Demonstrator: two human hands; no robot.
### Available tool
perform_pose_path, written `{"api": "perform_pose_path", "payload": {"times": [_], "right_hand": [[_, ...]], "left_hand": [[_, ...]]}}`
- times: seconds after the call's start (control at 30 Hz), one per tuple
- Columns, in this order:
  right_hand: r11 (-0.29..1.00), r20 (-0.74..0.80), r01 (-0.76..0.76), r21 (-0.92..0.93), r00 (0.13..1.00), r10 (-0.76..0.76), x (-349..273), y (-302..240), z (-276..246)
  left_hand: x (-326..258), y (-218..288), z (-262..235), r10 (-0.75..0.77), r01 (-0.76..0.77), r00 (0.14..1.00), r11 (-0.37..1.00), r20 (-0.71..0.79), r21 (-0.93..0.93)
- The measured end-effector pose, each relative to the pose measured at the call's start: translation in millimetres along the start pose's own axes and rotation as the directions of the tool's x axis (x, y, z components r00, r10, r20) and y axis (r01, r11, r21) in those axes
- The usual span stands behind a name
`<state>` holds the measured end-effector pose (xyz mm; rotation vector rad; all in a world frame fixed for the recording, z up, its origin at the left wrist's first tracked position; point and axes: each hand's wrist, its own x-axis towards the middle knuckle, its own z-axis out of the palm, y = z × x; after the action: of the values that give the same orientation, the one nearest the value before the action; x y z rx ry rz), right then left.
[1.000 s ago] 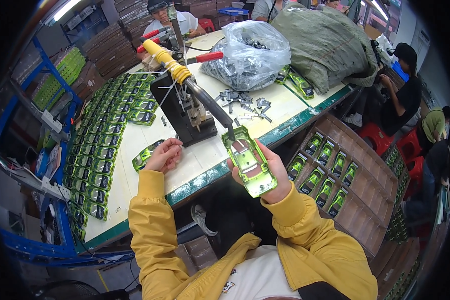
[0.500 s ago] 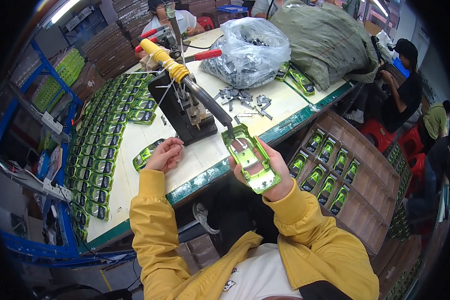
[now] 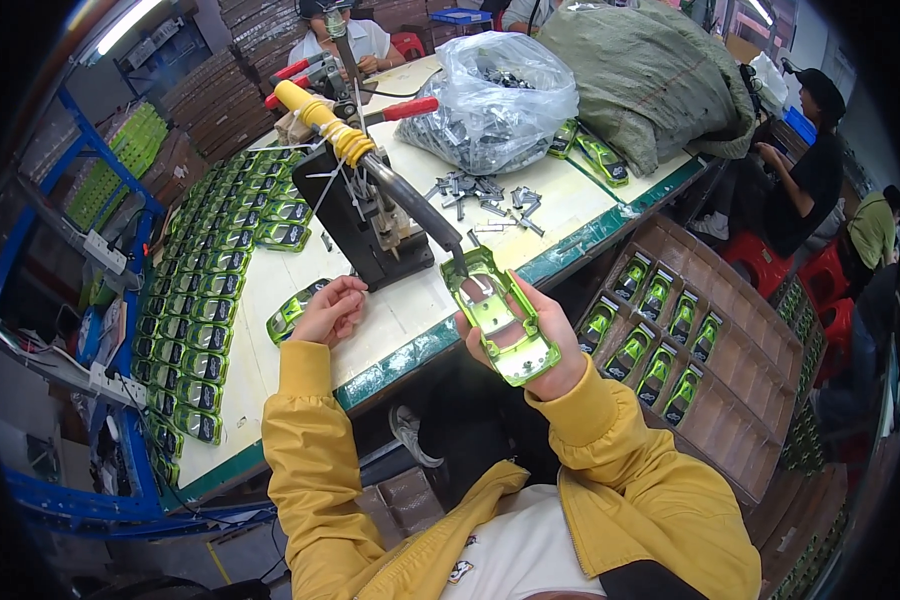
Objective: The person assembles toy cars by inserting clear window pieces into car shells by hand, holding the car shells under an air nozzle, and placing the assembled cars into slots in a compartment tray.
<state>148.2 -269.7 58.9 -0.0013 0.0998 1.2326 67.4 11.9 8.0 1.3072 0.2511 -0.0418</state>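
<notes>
My right hand (image 3: 550, 345) holds a bright green toy car shell (image 3: 498, 315) with its hollow underside up, off the near table edge. My left hand (image 3: 332, 311) rests on the table with fingers curled, touching a green toy car (image 3: 292, 309) that lies beside it. Behind both hands stands a black hand press (image 3: 365, 215) whose long lever with a yellow grip (image 3: 322, 118) slopes down toward the shell. Loose small metal parts (image 3: 485, 195) lie on the table past the press.
Rows of several green toy cars (image 3: 205, 290) fill the table's left part. A clear bag of metal parts (image 3: 495, 95) and a grey-green sack (image 3: 650, 75) sit at the back. Cardboard trays of cars (image 3: 660, 330) stand lower right. Other people sit at the back and right.
My right hand has shifted the green shell slightly; my left hand stays by the car on the table. Little else differs.
</notes>
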Motion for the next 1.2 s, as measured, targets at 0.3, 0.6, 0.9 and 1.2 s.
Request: {"api": "perform_pose_path", "payload": {"times": [0.3,0.6,0.9,1.2], "right_hand": [[1.0,-0.016,-0.006,-0.003,1.0,0.006,0.7,-0.4,0.3],[1.0,-0.006,0.004,0.001,1.0,-0.004,5.9,5.2,-3.0],[1.0,-0.03,-0.027,-0.002,0.999,0.026,7.4,9.8,-0.2],[1.0,-0.034,-0.02,0.017,0.999,0.02,5.4,11.8,3.5]], "left_hand": [[0.1,0.6,2.3,0.004,-0.003,1.0,1.0,-0.02,0.013],[0.5,-0.6,0.9,0.011,-0.011,1.0,1.0,-0.017,-0.001],[-0.2,-0.3,1.8,0.003,-0.003,1.0,1.0,-0.015,0.0],[-1.4,0.3,1.0,0.001,-0.001,1.0,1.0,-0.026,0.008]]}}
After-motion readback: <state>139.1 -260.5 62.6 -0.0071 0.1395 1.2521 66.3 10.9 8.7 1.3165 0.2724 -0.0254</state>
